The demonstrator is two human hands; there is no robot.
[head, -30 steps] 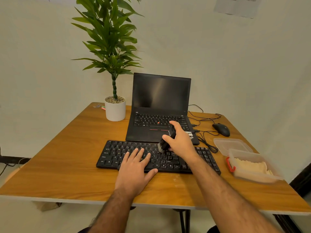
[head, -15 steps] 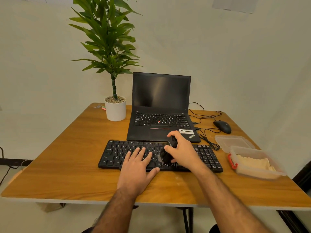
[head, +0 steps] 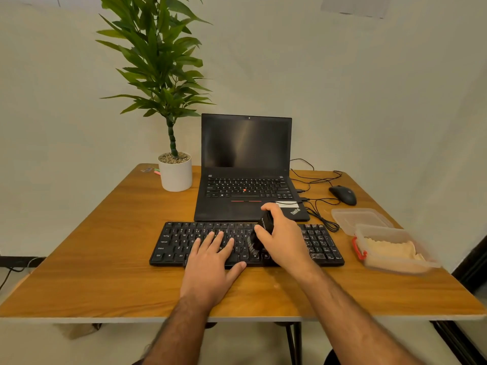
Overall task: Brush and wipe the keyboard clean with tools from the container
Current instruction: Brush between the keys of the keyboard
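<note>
Black keyboard near table edge

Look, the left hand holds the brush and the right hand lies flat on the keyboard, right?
Not quite: the hands are swapped. In the head view the right hand holds the brush, and the left hand lies flat on the keyboard.

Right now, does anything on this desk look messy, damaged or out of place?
Mostly tidy. The black external keyboard shows pale dust on its right-hand keys, and thin black cables lie tangled loosely between the laptop and clear plastic container.
</note>
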